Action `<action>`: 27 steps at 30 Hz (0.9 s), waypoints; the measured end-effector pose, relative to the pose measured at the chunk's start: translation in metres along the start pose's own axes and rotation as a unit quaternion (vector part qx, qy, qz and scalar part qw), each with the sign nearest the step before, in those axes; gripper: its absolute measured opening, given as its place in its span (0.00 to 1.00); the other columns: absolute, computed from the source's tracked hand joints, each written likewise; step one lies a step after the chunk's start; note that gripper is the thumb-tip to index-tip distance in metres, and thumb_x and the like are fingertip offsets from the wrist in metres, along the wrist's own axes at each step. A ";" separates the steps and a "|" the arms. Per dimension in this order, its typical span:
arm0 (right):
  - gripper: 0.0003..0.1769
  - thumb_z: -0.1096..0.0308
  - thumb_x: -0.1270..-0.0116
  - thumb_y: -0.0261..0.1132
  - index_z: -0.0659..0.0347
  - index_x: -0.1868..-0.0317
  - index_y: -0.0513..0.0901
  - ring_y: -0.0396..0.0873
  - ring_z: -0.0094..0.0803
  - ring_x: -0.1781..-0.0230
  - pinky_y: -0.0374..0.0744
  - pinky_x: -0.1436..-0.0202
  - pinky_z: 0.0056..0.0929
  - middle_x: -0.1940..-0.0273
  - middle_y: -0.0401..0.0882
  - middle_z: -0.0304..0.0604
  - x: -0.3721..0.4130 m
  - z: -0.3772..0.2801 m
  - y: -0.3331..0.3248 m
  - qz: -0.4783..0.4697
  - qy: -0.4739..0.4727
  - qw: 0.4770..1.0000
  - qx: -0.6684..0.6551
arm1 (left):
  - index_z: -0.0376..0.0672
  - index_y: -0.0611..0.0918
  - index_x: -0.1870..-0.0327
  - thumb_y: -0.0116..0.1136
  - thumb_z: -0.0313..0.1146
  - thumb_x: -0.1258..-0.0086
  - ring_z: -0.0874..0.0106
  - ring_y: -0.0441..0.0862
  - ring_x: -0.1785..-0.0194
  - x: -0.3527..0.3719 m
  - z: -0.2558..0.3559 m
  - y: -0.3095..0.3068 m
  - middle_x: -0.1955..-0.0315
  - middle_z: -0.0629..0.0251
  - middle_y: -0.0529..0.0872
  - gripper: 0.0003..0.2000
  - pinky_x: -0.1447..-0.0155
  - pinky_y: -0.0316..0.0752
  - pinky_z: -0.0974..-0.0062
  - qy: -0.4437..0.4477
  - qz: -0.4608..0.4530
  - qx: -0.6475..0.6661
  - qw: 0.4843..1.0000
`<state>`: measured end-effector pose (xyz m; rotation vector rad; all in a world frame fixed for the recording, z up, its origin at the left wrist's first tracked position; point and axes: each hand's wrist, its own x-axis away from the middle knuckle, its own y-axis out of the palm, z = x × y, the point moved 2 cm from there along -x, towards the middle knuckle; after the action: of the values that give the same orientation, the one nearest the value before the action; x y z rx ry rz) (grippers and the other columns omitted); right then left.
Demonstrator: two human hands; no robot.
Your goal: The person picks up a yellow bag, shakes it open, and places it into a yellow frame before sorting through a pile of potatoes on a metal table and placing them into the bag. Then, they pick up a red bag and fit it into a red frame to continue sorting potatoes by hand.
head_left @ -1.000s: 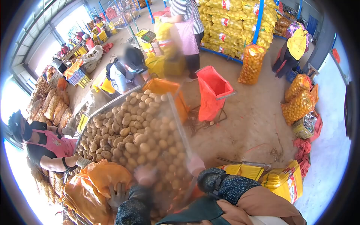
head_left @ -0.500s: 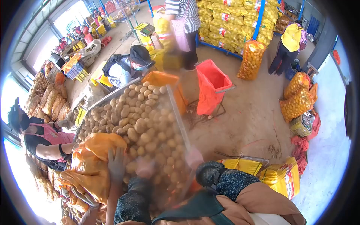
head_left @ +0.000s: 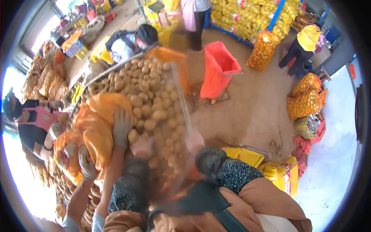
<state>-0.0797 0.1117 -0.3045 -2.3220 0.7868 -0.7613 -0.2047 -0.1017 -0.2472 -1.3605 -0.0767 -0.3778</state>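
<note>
Potatoes (head_left: 158, 115) cover a metal-edged sorting table (head_left: 181, 96) in front of me. My left hand (head_left: 141, 147), in a pale pink glove, is low over the heap. A single potato (head_left: 132, 135) shows right beside its fingers; blur hides whether they grip it. At the table's right rim is my right hand (head_left: 194, 140), also gloved and smeared by motion, so its fingers cannot be made out. Dark patterned sleeves cover both my forearms. Left of my left hand, a co-worker's gloved hands (head_left: 122, 128) press on an orange mesh bag (head_left: 94, 127).
A red open bag on a stand (head_left: 217, 71) is beyond the table. Yellow bags (head_left: 276, 176) lie by my right side. Filled potato sacks (head_left: 263, 50) stand farther off, near stacked yellow sacks (head_left: 235, 17). Other people work across and left of the table.
The view has tilted down. My left hand has shifted slightly left, beside a potato. My right hand stays near the rim. The co-worker's hands and orange bag appear higher in view.
</note>
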 end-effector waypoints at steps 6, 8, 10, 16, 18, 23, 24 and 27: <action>0.25 0.50 0.30 0.59 0.67 0.52 0.75 0.78 0.63 0.48 0.76 0.44 0.51 0.53 0.81 0.66 -0.013 0.009 0.007 -0.043 0.013 0.999 0.011 | 0.39 0.74 0.40 0.63 0.55 0.42 0.48 0.77 0.38 0.002 -0.002 0.019 0.42 0.46 0.79 0.34 0.35 0.70 0.57 -0.028 0.080 -0.034 0.996; 0.25 0.50 0.30 0.59 0.68 0.50 0.75 0.78 0.63 0.48 0.76 0.44 0.51 0.53 0.81 0.66 -0.018 0.014 0.010 -0.039 -0.001 0.999 0.025 | 0.38 0.75 0.44 0.66 0.50 0.42 0.47 0.77 0.40 0.003 0.000 0.016 0.45 0.47 0.81 0.30 0.36 0.71 0.58 -0.030 0.057 0.041 0.997; 0.26 0.50 0.30 0.59 0.68 0.49 0.75 0.78 0.63 0.48 0.76 0.44 0.51 0.53 0.81 0.67 -0.019 0.018 0.013 -0.030 -0.028 0.998 0.044 | 0.38 0.76 0.44 0.70 0.37 0.43 0.48 0.78 0.44 0.008 -0.005 0.015 0.49 0.46 0.81 0.26 0.37 0.72 0.60 0.002 0.092 0.108 0.990; 0.21 0.59 0.33 0.61 0.69 0.49 0.74 0.77 0.63 0.49 0.76 0.46 0.50 0.55 0.80 0.69 -0.018 0.010 0.006 -0.056 -0.020 0.997 0.039 | 0.35 0.75 0.42 0.68 0.27 0.43 0.58 0.81 0.48 0.052 -0.018 0.001 0.51 0.53 0.82 0.26 0.42 0.76 0.64 0.036 0.169 0.401 0.900; 0.23 0.57 0.33 0.61 0.70 0.48 0.74 0.78 0.63 0.49 0.76 0.45 0.49 0.55 0.81 0.68 -0.015 0.006 0.003 -0.038 -0.026 0.998 0.032 | 0.36 0.77 0.44 0.68 0.27 0.42 0.62 0.81 0.50 0.076 -0.023 -0.007 0.53 0.57 0.83 0.23 0.45 0.78 0.65 -0.041 0.096 0.567 0.817; 0.30 0.52 0.30 0.60 0.73 0.43 0.73 0.78 0.62 0.47 0.75 0.43 0.49 0.53 0.81 0.68 -0.021 0.018 0.014 -0.006 -0.045 0.997 0.070 | 0.46 0.79 0.47 0.67 0.36 0.38 0.64 0.81 0.53 0.117 -0.063 0.020 0.56 0.66 0.82 0.18 0.50 0.80 0.56 -0.172 -0.059 0.887 0.424; 0.31 0.51 0.30 0.59 0.74 0.42 0.73 0.78 0.62 0.47 0.75 0.43 0.49 0.53 0.81 0.68 -0.023 0.019 0.016 -0.003 -0.043 0.996 0.072 | 0.46 0.80 0.51 0.67 0.41 0.36 0.64 0.82 0.53 0.127 -0.065 0.022 0.57 0.68 0.83 0.16 0.51 0.80 0.54 -0.222 -0.049 0.885 0.407; 0.32 0.49 0.28 0.58 0.74 0.41 0.72 0.78 0.61 0.46 0.75 0.43 0.49 0.51 0.81 0.69 -0.023 0.013 0.013 -0.024 -0.028 0.997 0.067 | 0.45 0.81 0.53 0.67 0.40 0.35 0.65 0.83 0.54 0.160 -0.051 0.005 0.58 0.67 0.84 0.14 0.50 0.81 0.59 -0.232 0.051 0.795 0.558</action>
<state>-0.0904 0.1226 -0.3296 -2.2377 0.6385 -0.7439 -0.0617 -0.1853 -0.2197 0.4399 -0.6197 0.2362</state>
